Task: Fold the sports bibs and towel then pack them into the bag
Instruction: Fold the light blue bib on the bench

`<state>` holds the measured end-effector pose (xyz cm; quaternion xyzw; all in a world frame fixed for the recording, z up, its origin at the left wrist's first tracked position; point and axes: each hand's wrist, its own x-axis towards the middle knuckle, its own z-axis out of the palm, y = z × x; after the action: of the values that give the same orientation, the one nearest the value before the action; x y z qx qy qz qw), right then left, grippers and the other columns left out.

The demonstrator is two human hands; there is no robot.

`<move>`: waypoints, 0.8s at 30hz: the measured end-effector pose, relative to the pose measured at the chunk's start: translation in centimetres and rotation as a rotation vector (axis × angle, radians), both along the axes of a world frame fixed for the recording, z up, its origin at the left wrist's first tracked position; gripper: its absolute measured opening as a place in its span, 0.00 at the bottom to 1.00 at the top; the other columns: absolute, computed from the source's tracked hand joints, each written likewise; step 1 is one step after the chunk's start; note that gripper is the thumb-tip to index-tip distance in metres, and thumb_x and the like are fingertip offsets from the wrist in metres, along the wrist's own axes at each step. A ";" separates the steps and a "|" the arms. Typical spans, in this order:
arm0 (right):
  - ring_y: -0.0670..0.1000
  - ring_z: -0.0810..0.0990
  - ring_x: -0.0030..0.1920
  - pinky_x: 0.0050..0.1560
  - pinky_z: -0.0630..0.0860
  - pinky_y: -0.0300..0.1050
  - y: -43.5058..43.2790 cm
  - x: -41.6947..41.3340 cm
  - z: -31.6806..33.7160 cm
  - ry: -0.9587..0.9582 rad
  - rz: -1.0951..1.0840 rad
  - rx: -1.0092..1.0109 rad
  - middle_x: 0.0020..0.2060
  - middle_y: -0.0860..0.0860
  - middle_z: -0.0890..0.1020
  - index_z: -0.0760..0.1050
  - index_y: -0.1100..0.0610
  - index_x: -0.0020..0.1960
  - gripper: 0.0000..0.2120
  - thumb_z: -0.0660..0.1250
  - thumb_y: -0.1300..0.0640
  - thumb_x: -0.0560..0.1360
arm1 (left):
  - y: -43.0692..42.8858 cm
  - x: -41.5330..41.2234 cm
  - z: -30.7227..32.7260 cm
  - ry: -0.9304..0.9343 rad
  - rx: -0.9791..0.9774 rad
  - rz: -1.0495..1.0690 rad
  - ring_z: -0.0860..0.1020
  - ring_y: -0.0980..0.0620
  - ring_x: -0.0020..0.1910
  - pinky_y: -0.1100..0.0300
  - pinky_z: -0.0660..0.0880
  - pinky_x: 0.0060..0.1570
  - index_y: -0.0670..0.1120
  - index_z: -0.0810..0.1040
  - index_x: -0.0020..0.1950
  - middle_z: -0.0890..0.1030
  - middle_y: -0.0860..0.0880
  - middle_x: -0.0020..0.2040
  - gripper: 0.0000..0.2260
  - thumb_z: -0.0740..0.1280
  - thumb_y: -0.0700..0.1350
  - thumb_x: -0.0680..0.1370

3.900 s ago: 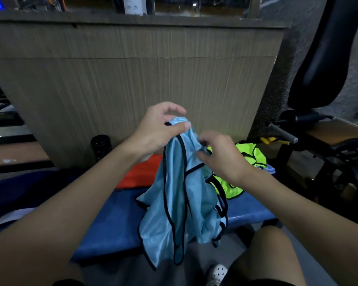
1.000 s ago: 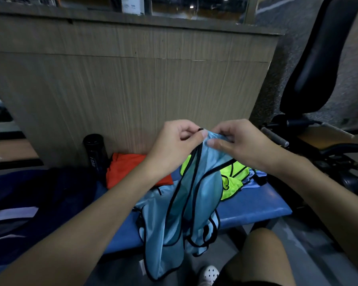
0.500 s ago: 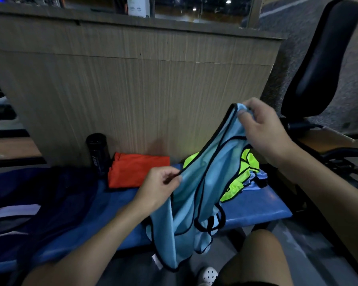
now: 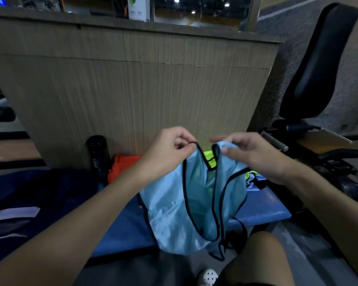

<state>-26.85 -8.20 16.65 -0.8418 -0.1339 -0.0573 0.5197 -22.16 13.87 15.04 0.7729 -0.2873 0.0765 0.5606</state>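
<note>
A light blue sports bib with black trim hangs in front of me over the blue bench. My left hand pinches one shoulder strap at the top. The other strap is pinched by my right hand, a short way to the right. Behind the blue bib a neon yellow bib shows through the neck opening. A folded orange cloth lies on the bench at the back. A dark navy bag sits on the left of the bench.
A black bottle stands by the wooden panel behind the bench. A black padded gym seat and its metal frame stand to the right. My knee and a white shoe are below.
My right hand has come down from high on the right and my left hand has risen, so both now hold the bib's straps level and close together.
</note>
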 end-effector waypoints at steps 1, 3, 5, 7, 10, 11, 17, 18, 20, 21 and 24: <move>0.47 0.80 0.51 0.53 0.75 0.47 0.4 -0.3 -0.4 0.046 0.046 0.015 0.49 0.55 0.84 0.79 0.65 0.46 0.06 0.68 0.61 0.76 | -0.7 0.0 0.7 -0.007 0.001 -0.022 0.81 0.53 0.36 0.60 0.76 0.40 0.45 0.79 0.44 0.84 0.47 0.37 0.04 0.71 0.37 0.76; 0.52 0.78 0.44 0.47 0.73 0.52 0.6 -0.7 -1.1 0.094 0.090 0.048 0.42 0.56 0.82 0.79 0.65 0.46 0.07 0.68 0.60 0.77 | -1.7 -0.1 1.6 -0.008 -0.008 -0.055 0.79 0.55 0.32 0.62 0.73 0.34 0.45 0.78 0.43 0.84 0.47 0.35 0.05 0.71 0.38 0.76; 0.55 0.76 0.42 0.46 0.71 0.53 0.3 -1.3 -1.3 0.093 0.064 0.085 0.40 0.59 0.80 0.78 0.67 0.46 0.09 0.68 0.60 0.77 | -2.4 0.1 1.7 -0.014 0.001 -0.052 0.77 0.59 0.29 0.66 0.70 0.31 0.45 0.77 0.42 0.83 0.49 0.34 0.05 0.72 0.39 0.76; 0.56 0.74 0.41 0.45 0.69 0.54 -0.3 -1.8 -1.0 0.050 -0.019 0.133 0.39 0.60 0.79 0.77 0.69 0.46 0.12 0.68 0.58 0.77 | -2.4 0.4 0.9 0.016 -0.006 -0.072 0.78 0.57 0.32 0.63 0.73 0.36 0.46 0.78 0.44 0.83 0.49 0.34 0.05 0.74 0.41 0.75; 0.57 0.75 0.41 0.43 0.72 0.54 -1.7 -2.7 -0.4 -0.021 -0.155 0.208 0.39 0.60 0.79 0.76 0.66 0.46 0.09 0.65 0.60 0.80 | -2.3 0.5 -1.1 0.127 0.097 -0.221 0.79 0.52 0.38 0.53 0.77 0.46 0.49 0.77 0.50 0.83 0.51 0.37 0.11 0.76 0.41 0.73; 0.57 0.76 0.40 0.43 0.73 0.52 -2.2 -3.0 -0.2 -0.040 -0.190 0.228 0.39 0.60 0.79 0.76 0.66 0.46 0.09 0.63 0.61 0.80 | -2.5 0.4 -1.9 0.145 0.141 -0.256 0.80 0.52 0.38 0.52 0.78 0.48 0.49 0.77 0.51 0.83 0.50 0.38 0.11 0.76 0.39 0.73; 0.56 0.78 0.40 0.42 0.76 0.49 -5.3 -4.8 0.1 -0.054 -0.288 0.188 0.40 0.60 0.80 0.74 0.71 0.49 0.11 0.62 0.61 0.81 | -5.7 0.0 -3.7 0.162 0.090 -0.279 0.80 0.53 0.46 0.56 0.79 0.50 0.45 0.81 0.50 0.83 0.46 0.49 0.06 0.74 0.40 0.75; 0.56 0.78 0.41 0.43 0.76 0.50 -5.8 -5.1 0.1 -0.060 -0.301 0.190 0.41 0.61 0.80 0.73 0.71 0.50 0.12 0.62 0.61 0.81 | -6.5 -0.1 -4.1 0.159 0.120 -0.314 0.80 0.54 0.48 0.58 0.78 0.51 0.45 0.81 0.52 0.83 0.47 0.51 0.10 0.76 0.42 0.73; 0.56 0.78 0.42 0.44 0.76 0.50 -6.4 -5.8 0.3 -0.082 -0.326 0.207 0.41 0.61 0.79 0.73 0.71 0.50 0.12 0.62 0.60 0.81 | -8.3 -0.8 -5.2 0.116 0.191 -0.347 0.76 0.55 0.39 0.58 0.75 0.43 0.42 0.79 0.45 0.80 0.50 0.41 0.10 0.77 0.44 0.72; 0.56 0.77 0.42 0.44 0.75 0.50 -6.8 -6.1 0.5 -0.091 -0.339 0.215 0.41 0.61 0.79 0.73 0.71 0.50 0.12 0.62 0.60 0.81 | -9.1 -1.0 -5.8 0.095 0.210 -0.344 0.70 0.55 0.33 0.56 0.69 0.37 0.40 0.76 0.38 0.74 0.50 0.34 0.12 0.77 0.44 0.72; 0.55 0.78 0.40 0.42 0.76 0.49 -8.5 -7.3 0.6 -0.095 -0.416 0.214 0.39 0.59 0.79 0.76 0.66 0.46 0.09 0.62 0.60 0.81 | -11.3 -0.9 -6.8 0.072 0.132 -0.313 0.64 0.54 0.32 0.56 0.60 0.34 0.38 0.70 0.33 0.66 0.51 0.31 0.19 0.73 0.51 0.72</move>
<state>-34.19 -16.72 17.25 -0.7878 0.0252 -0.2165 0.5761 -23.07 2.60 8.23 0.7561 -0.3880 -0.0585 0.5238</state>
